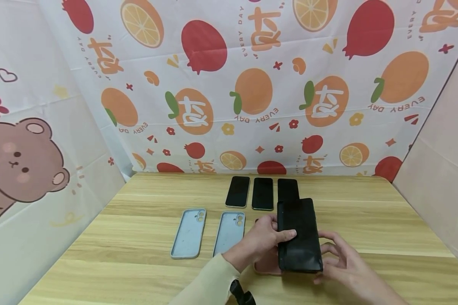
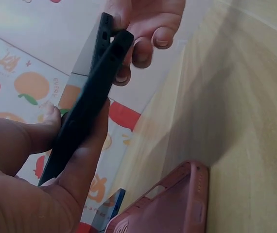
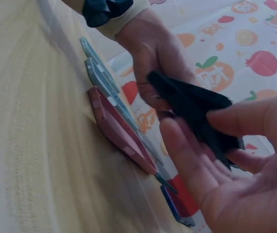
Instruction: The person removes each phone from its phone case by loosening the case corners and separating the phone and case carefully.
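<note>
My left hand (image 1: 261,237) grips a black phone case (image 1: 299,243) above the table, thumb over its upper face, fingers underneath. At the case's right edge, my right hand (image 1: 341,262) pinches the end between thumb and fingers. Seen from the left wrist, two dark layers stand at a slight angle with a gap between them; the upper layer has a glossy face (image 2: 86,56), like a phone screen. Whether a phone sits fully in the case I cannot tell. Partly hidden beneath lies a pink phone case (image 1: 267,262), its inside facing up in the right wrist view.
Two light blue phone cases (image 1: 188,233) lie left of the hands, the nearer-in one (image 1: 229,231) partly behind the left wrist. Three dark phones (image 1: 238,191) form a row farther back; the rightmost (image 1: 288,189) is partly covered. A fruit-print cloth (image 1: 221,140) rises behind the wooden table (image 1: 137,262).
</note>
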A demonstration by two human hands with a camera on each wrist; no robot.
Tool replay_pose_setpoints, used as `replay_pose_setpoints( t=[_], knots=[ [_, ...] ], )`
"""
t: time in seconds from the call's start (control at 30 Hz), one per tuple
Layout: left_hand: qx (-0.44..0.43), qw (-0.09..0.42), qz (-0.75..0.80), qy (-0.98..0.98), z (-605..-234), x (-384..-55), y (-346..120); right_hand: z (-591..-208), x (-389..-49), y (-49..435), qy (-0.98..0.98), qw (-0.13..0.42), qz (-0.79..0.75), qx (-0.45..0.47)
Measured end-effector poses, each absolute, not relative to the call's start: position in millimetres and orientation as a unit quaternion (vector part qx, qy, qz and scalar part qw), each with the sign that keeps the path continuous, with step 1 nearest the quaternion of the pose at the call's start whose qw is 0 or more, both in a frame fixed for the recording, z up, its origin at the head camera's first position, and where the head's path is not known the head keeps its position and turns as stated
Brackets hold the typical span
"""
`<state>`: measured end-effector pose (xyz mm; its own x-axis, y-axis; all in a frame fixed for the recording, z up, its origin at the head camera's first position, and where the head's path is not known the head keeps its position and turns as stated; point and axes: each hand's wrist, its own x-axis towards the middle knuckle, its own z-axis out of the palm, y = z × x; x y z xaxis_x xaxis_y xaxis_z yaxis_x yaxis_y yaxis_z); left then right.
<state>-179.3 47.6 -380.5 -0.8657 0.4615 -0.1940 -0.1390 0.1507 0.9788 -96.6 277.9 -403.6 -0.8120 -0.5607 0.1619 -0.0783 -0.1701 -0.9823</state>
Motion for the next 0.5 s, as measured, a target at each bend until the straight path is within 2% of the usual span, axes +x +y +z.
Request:
replay_pose_setpoints(
  t=[0.13,0.27,0.5],
  knots=[
    [0.114,0.221,0.631,0.735,-383.3,-178.8,50.3,-401.9,-97.8,282.8,0.687,0.129,-0.682,-0.213],
    [0.106,0.201,0.617,0.754,-384.3,-177.5,54.3,-396.9,-97.3,284.9,0.750,0.121,-0.636,-0.135],
    [0.091,0.171,0.584,0.788,-384.3,-173.4,60.1,-389.7,-97.6,283.7,0.757,0.159,-0.631,-0.052]
  ],
)
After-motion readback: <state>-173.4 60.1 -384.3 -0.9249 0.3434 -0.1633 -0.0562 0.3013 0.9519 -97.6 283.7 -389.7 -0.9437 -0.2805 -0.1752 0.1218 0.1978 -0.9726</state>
